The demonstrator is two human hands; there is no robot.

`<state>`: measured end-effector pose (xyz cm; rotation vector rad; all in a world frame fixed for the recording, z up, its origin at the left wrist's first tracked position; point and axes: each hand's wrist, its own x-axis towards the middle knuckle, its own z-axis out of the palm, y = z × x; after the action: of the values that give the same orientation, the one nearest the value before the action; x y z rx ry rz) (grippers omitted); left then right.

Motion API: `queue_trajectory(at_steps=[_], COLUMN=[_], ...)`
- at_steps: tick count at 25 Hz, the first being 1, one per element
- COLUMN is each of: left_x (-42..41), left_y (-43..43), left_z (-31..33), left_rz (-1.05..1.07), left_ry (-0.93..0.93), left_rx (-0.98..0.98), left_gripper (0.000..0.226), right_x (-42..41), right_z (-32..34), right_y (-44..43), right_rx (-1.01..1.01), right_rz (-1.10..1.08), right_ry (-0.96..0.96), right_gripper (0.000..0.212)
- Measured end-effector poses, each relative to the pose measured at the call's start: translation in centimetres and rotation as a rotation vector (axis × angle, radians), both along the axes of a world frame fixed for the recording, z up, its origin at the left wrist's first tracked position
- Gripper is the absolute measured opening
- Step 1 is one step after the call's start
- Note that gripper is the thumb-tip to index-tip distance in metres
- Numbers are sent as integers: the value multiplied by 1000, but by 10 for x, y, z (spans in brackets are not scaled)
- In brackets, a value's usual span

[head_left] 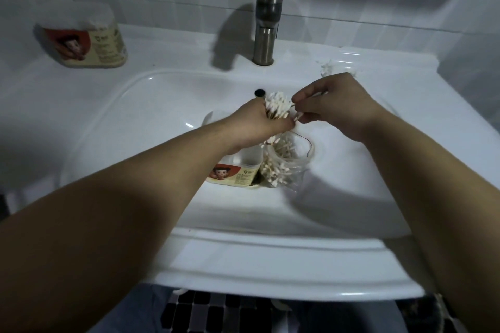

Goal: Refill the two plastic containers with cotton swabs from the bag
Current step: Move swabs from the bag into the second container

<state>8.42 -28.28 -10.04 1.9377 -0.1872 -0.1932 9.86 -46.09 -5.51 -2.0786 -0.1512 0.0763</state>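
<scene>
My left hand point(257, 124) grips a thick bundle of cotton swabs point(276, 105), white tips up, over the sink basin. My right hand point(332, 105) pinches a few swabs at the bundle's right side. Below the hands, in the basin, lies a clear plastic bag point(289, 162) holding several swabs. Next to it, on the left, stands a plastic container point(235, 173) with a cartoon label, partly hidden by my left forearm. A second plastic container point(84, 35) with the same label stands on the sink ledge at the back left.
A white ceramic sink point(135, 121) with a metal faucet point(266, 21) at the back centre. A few loose swabs point(327, 66) lie on the ledge behind my right hand. White tiled wall behind, dark mosaic floor below the sink's front edge.
</scene>
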Motion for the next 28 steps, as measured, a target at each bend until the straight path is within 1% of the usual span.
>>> queue_trajectory(at_steps=[2,4,7,9,11,14,17,19,22,24,26,28], left_x=[-1,-3,-5,-4,0,3,5,5,0,-4,-5,-3], left_y=[-2,-4,-4,-3,0,4,5,5,2,-1,-1,0], left_z=[1,5,10,10,9,9,6,6,8,10,12,12], left_rz=[-7,-4,35,87,152,237,264,223,71,13,28,54], left_ry=[-3,12,5,-18,-25,21,8,24,117,143,142,143], left_rx=[-41,-94,-61,-15,13,-32,-49,-135,-287,-326,-352,-363], left_gripper=[22,17,9,7,10,9,14,18,22,18,16,15], right_x=[1,1,4,7,8,7,4,0,-4,-3,-2,-2], right_z=[-1,-1,0,0,0,1,1,2,1,0,0,-1], right_y=[0,0,-2,-4,-6,-7,-5,-2,4,5,6,8], right_rx=[67,111,175,169,176,181,173,137,137,196,278,310], right_rz=[-21,-46,-113,-145,-150,-138,-81,-10,87,77,31,4], right_ry=[11,8,-20,-37,-33,-9,46,81,102,120,149,161], right_gripper=[11,9,9,11,13,12,9,9,14,13,11,10])
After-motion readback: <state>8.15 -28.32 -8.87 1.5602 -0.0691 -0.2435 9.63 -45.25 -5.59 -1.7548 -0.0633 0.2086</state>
